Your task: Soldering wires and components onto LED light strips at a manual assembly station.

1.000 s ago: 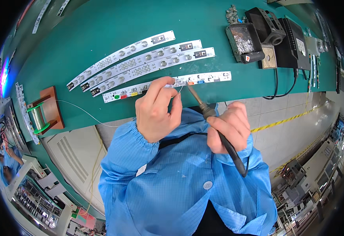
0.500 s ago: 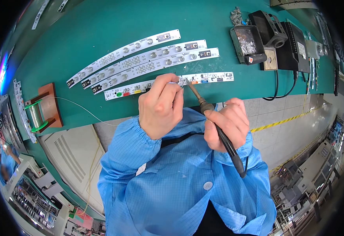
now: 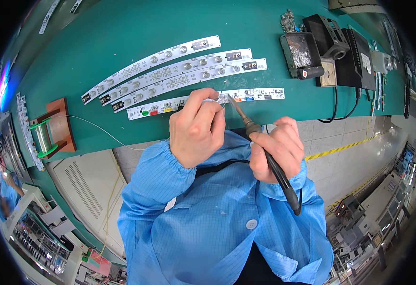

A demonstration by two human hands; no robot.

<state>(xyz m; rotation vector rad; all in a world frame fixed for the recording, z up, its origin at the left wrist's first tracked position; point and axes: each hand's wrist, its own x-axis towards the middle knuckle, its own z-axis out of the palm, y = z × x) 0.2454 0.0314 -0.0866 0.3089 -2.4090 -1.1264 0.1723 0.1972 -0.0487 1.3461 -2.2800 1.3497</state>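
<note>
My right hand [image 3: 278,151] is wrapped round the dark handle of a soldering iron [image 3: 280,176], whose tip meets a narrow white circuit board [image 3: 265,94] near its middle. Beside that tip, my left hand [image 3: 196,130] is pinched on thin solder wire [image 3: 98,127]; only a short end shows at the fingertips. The wire runs from a spool [image 3: 43,140] on a wooden stand and passes out of sight by my left sleeve. Part of the board, which carries small coloured components, is hidden behind my left hand.
Beyond the board lie three curved white LED strips [image 3: 151,65] on the green tabletop [image 3: 255,28]. At the right stand a dark solder-stained tray [image 3: 300,52], a black iron holder [image 3: 326,35] and a black box [image 3: 358,59] with cables. A cream cabinet [image 3: 91,190] stands below the left edge.
Both hands, the iron and the board shift very slightly in the picture, as do the other bench items. The iron tip stays at the board's middle and both grips remain the same.
</note>
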